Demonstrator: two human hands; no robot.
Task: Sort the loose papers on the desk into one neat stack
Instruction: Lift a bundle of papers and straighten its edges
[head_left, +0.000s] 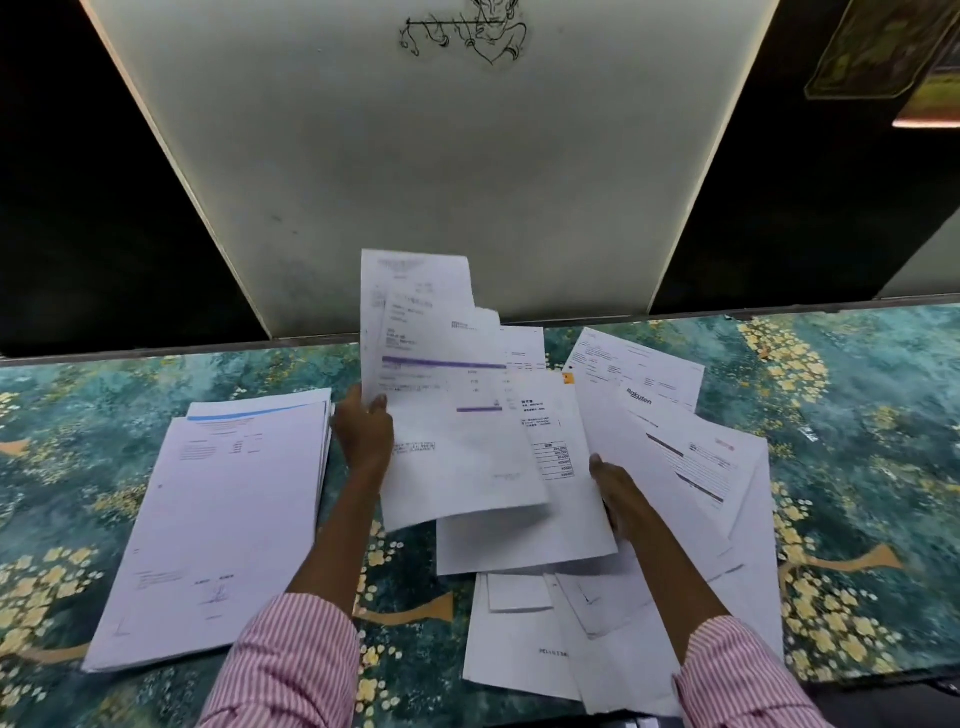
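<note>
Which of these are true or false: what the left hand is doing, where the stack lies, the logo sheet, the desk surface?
1. The left hand holds sheets lifted off the desk. True.
2. The stack lies to the right of both hands. False: it lies left of the left hand.
3. A sheet with a Rakuten logo lies in the loose pile by the right hand. True.
4. The desk surface is plain white. False: it has a teal cover with yellow flowers.
</note>
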